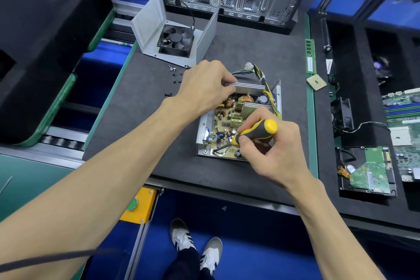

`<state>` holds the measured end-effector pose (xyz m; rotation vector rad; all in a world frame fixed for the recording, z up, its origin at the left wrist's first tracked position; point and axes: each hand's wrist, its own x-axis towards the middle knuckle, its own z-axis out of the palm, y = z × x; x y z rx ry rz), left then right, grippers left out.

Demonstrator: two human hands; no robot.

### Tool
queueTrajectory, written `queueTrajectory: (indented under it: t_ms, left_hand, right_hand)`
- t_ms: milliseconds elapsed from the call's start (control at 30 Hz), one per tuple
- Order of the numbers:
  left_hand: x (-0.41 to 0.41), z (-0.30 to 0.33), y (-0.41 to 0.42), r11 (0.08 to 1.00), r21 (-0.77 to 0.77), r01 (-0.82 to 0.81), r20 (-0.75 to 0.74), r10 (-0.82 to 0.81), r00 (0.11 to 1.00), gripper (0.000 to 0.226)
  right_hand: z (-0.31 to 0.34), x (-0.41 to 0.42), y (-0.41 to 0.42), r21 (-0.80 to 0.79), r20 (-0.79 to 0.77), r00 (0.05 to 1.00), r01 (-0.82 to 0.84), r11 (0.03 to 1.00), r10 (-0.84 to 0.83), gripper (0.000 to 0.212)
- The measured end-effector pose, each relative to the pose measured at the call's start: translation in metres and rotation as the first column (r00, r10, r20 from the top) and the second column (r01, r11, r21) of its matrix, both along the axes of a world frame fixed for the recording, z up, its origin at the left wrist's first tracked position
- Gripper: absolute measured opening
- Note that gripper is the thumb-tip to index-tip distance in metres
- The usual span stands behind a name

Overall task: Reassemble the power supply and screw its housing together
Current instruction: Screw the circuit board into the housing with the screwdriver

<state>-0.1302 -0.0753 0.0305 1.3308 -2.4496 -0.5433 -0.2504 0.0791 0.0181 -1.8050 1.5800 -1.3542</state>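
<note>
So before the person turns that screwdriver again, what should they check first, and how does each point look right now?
1. Screwdriver held firmly: ok, the right hand is wrapped around its handle.
2. Tip seated on a screw: cannot tell, the tip reaches the near corner of the circuit board, but the screw head is too small to see.
3. Power supply steadied: ok, the left hand grips the heat sink.
4. Wires clear of the tip: ok, the bundle lies at the far end.
5. Spare screws at hand: ok, several lie on the mat.
6. Cover with fan ready: ok, it sits apart behind.
</note>
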Motion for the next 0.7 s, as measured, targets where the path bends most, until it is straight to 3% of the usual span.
queueTrajectory:
  t_ms: [267,700]
  left_hand:
    - [-0.0009,-0.0002,0.0019,1.0,-0.014,-0.015,-0.005,0.015,1.0,0.017]
    - [-0.0027,0.0016,0.0035,1.0,-0.022,0.006,-0.001,-0.006,1.0,0.017]
  right_hand:
    - [0.0056,0.0006,-0.0007,-0.045,0.013,0.999,0.031,0.999,-0.031,0.02]
    - [0.0088,-0.0013,-0.0016,0.024,0.028,0.999,-0.024,0.999,0.023,0.017]
